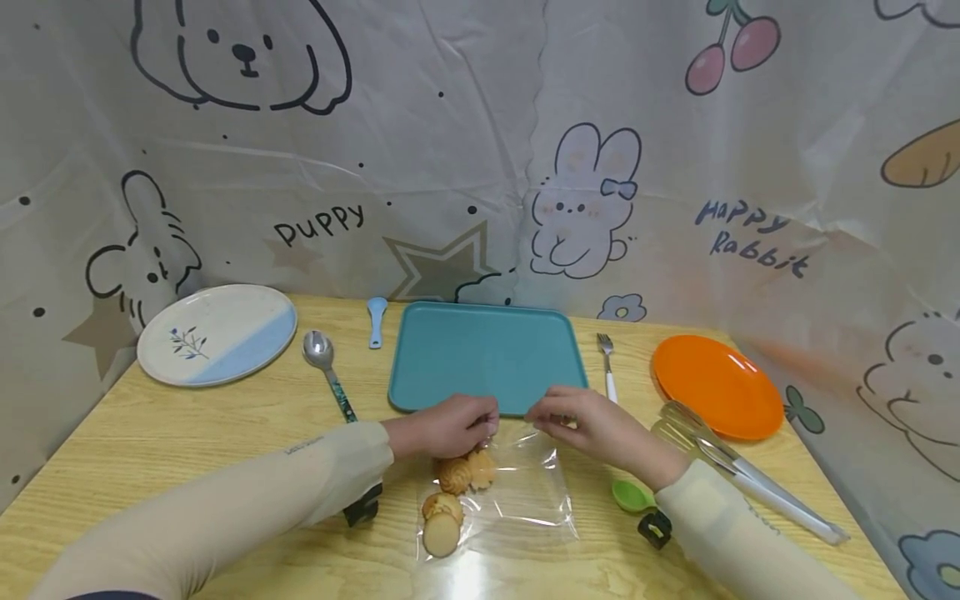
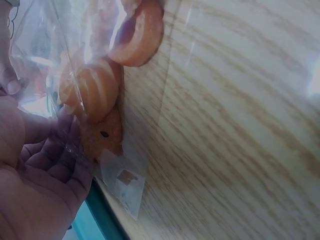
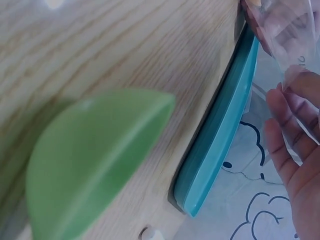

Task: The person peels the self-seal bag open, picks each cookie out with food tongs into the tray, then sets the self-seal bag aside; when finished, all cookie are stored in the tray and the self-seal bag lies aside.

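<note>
On the wooden table, we watch left hand and right hand pinch the bag by its edge; cookies lie inside, none out that we see.

A person's left hand and right hand pinch the edge of a clear bag holding cookies. Beyond it on the wooden table lies a teal tray, between a small blue spoon and a white-handled fork.

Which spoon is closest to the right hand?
The green spoon, just below the right hand in the head view; the metal spoon and light blue spoon both lie left of the tray.
</note>
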Action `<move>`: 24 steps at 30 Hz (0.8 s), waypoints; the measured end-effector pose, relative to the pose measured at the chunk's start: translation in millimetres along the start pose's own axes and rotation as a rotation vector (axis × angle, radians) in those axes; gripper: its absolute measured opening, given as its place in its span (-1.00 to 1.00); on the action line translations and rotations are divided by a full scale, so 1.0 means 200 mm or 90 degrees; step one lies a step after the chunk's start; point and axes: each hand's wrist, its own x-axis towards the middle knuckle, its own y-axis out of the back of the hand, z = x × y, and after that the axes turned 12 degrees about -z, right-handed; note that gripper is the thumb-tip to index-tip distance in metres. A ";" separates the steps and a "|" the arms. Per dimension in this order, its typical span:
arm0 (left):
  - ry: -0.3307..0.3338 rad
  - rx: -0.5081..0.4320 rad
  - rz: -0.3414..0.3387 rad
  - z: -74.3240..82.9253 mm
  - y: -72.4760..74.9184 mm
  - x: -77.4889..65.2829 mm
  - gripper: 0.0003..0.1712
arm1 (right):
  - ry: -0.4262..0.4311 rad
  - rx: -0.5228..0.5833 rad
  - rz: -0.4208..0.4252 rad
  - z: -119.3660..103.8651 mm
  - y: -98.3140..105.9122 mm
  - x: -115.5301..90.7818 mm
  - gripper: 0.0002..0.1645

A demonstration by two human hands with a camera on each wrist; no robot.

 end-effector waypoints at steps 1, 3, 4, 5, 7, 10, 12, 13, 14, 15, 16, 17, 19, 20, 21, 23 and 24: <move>-0.001 -0.002 -0.001 0.00 0.00 0.00 -0.81 | 0.001 -0.008 0.001 0.00 0.00 0.00 -0.83; 0.000 -0.010 -0.005 0.00 0.00 0.00 -0.81 | 0.004 -0.021 0.005 0.00 0.00 0.00 -0.82; 0.000 -0.012 -0.007 0.00 0.01 0.00 -0.80 | 0.007 -0.026 0.007 0.00 0.01 -0.01 -0.82; -0.002 -0.011 -0.008 0.00 0.01 0.00 -0.80 | 0.009 -0.031 0.010 0.00 0.01 -0.01 -0.82; -0.003 -0.009 -0.006 0.00 0.01 0.00 -0.80 | 0.014 -0.038 0.012 0.00 0.01 -0.01 -0.83; -0.006 -0.003 -0.002 0.00 0.01 0.00 -0.80 | 0.016 -0.049 0.012 0.00 0.01 -0.01 -0.84; -0.005 0.000 0.000 0.00 0.00 0.00 -0.80 | 0.011 -0.054 0.009 0.01 0.00 -0.01 -0.84; -0.005 0.000 0.001 0.00 0.00 0.00 -0.80 | 0.008 -0.054 0.006 0.01 0.00 -0.01 -0.84; -0.005 0.002 0.001 0.00 0.00 0.00 -0.80 | 0.004 -0.055 0.001 0.01 0.00 -0.01 -0.84; -0.004 0.003 0.001 0.00 0.00 0.00 -0.80 | 0.001 -0.056 -0.004 0.01 0.00 -0.01 -0.85; -0.005 0.005 0.002 -0.01 0.00 0.00 -0.80 | -0.004 -0.057 -0.010 0.01 0.00 -0.01 -0.85; -0.008 0.007 0.004 -0.01 0.00 0.00 -0.80 | -0.007 -0.059 -0.014 0.01 0.00 0.00 -0.85; -0.011 0.010 0.003 -0.01 0.00 0.00 -0.80 | -0.011 -0.062 -0.023 0.01 0.00 0.00 -0.86; -0.013 0.012 0.003 -0.01 0.01 0.00 -0.80 | -0.013 -0.066 -0.027 0.01 0.00 0.00 -0.86; -0.013 0.012 0.002 -0.01 0.00 0.00 -0.80 | -0.014 -0.071 -0.029 0.01 0.00 0.00 -0.87; -0.010 0.009 -0.002 -0.01 0.00 0.00 -0.80 | -0.015 -0.080 -0.031 0.01 0.00 0.01 -0.88; -0.007 0.007 -0.005 -0.01 0.00 0.01 -0.79 | -0.016 -0.085 -0.032 0.01 0.00 0.01 -0.88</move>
